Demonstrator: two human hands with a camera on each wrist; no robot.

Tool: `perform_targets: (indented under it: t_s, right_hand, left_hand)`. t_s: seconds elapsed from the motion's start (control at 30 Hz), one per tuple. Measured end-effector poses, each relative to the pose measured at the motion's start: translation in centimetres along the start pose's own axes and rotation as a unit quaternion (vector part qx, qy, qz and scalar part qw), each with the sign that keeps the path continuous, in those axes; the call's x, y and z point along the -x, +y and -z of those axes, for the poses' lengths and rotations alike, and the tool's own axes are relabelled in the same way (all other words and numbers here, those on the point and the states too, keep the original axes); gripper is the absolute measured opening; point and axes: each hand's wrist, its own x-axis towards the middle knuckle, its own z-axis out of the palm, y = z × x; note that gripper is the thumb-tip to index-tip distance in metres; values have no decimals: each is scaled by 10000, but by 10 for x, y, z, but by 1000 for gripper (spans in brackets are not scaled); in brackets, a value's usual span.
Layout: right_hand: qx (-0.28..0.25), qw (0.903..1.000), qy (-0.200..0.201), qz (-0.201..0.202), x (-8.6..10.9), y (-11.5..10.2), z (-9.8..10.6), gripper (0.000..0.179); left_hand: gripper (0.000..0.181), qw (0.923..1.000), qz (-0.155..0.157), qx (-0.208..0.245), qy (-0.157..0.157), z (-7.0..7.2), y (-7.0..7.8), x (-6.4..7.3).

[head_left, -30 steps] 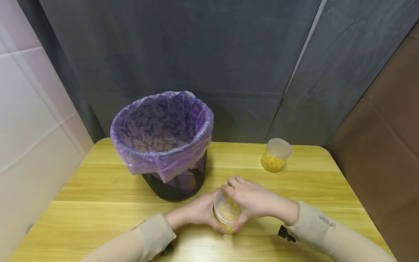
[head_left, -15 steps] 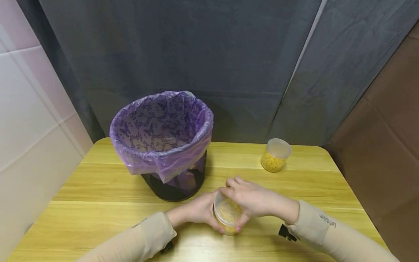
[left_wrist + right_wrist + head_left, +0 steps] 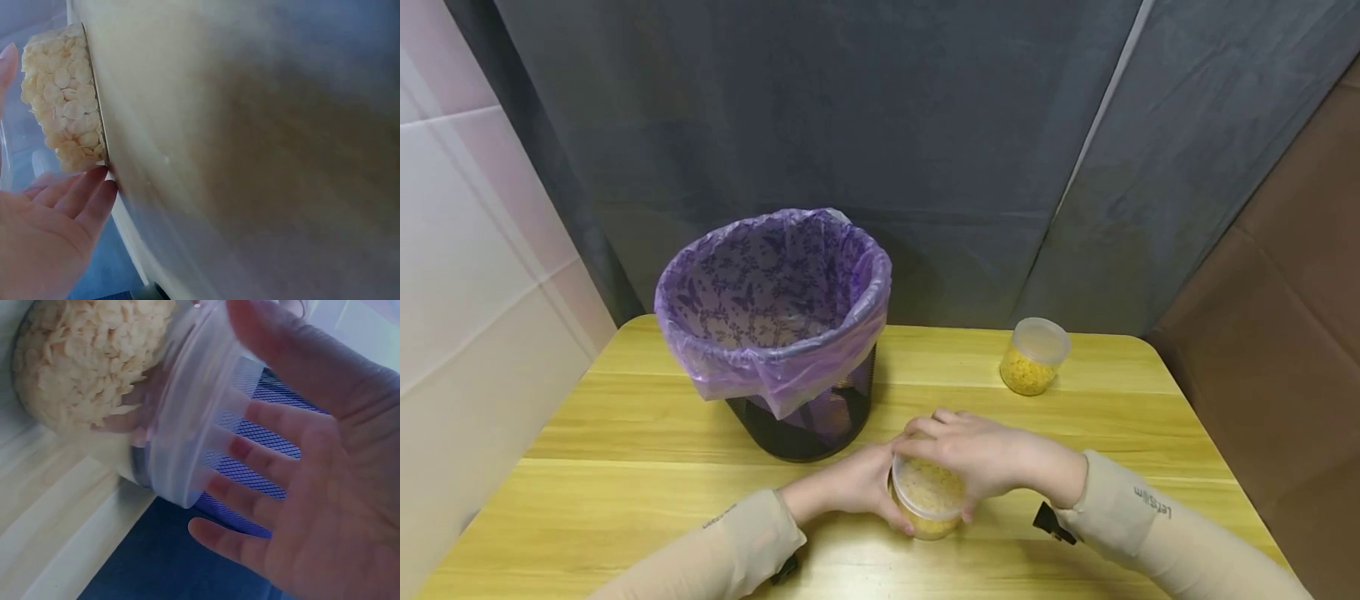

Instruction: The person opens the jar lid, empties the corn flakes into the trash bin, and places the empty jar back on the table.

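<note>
- At 6 o'clock on the table (image 3: 647, 517), I see 1 jar of yellow flakes (image 3: 934, 527), left hand (image 3: 861, 482) clasping its side.
- Right hand (image 3: 981, 454) clamps its lid (image 3: 928, 492).
- At 10 o'clock from it, black bin (image 3: 790, 432), purple liner (image 3: 771, 292).
- At 1 o'clock, 2nd jar (image 3: 1028, 371).

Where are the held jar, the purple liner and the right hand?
Held jar (image 3: 112, 375), right wrist view, side wall.
Purple liner (image 3: 786, 371), head view, front overhang.
Right hand (image 3: 973, 451), head view, back of hand.

The bag (image 3: 831, 358) is printed with dark butterflies (image 3: 747, 296) on purple; the bin (image 3: 790, 435) is coloured black. Clear jars (image 3: 931, 500) are coloured by yellow flakes (image 3: 1027, 373). The table (image 3: 647, 492) is streaked yellow and tan; beige sleeves (image 3: 1195, 529) are darkly lettered.
</note>
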Motion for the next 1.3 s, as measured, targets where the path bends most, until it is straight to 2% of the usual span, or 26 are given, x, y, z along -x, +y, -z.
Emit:
perform_targets:
  t_s: [0.2, 0.3, 0.4, 0.47, 0.63, 0.9, 1.13, 1.3]
  right_hand:
    - [69, 9997, -227, -60, 2, -3, 5, 109]
    - [19, 9996, -268, -113, 4, -4, 8, 102]
    - [-18, 9995, -105, -310, 5, -6, 10, 92]
    - [17, 9988, 186, -461, 5, -7, 10, 85]
    - [542, 9917, 854, -800, 4, -14, 6, 79]
    - [919, 9836, 809, -1323, 3, -21, -1, 83]
    - [838, 9865, 820, -1144, 2, -20, -2, 81]
    - [673, 9907, 661, -976, 3, -16, -1, 86]
  left_hand:
    - [117, 9998, 172, -60, 25, -1, 2, 0]
    - [118, 9998, 197, -52, 14, -1, 3, -1]
    - [115, 9999, 168, 5, 19, 0, 4, -1]
    - [111, 9999, 144, 62, 42, 0, 4, -1]
    - [105, 9999, 23, 66, 83, 0, 4, -1]
    - [100, 9999, 8, 62, 155, -1, 2, -1]
    - [101, 9998, 25, -11, 219, -2, 3, -1]
    - [102, 9998, 68, 19, 200, -1, 4, -1]
